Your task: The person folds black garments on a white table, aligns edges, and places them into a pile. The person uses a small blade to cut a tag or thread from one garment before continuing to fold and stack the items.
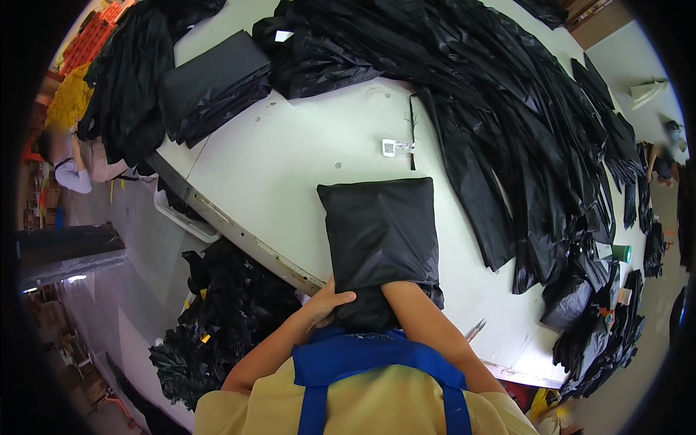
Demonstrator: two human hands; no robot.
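Observation:
A square black fabric pouch (382, 232) lies flat on the white table in front of me, its near edge close to my body. My left hand (330, 301) grips its near left corner, thumb on top and the other fingers out of sight. At the near edge, my right hand (397, 291) reaches in under the top layer, so its fingers are hidden. Dark fabric bunches between my two wrists.
Long black garments (493, 94) spread across the far and right side of the table (290, 152). A folded black stack (214, 83) lies far left. Beyond the pouch is a white label (395, 148). Scissors (475, 330) rest at right. A black fabric heap (225, 319) sits below left.

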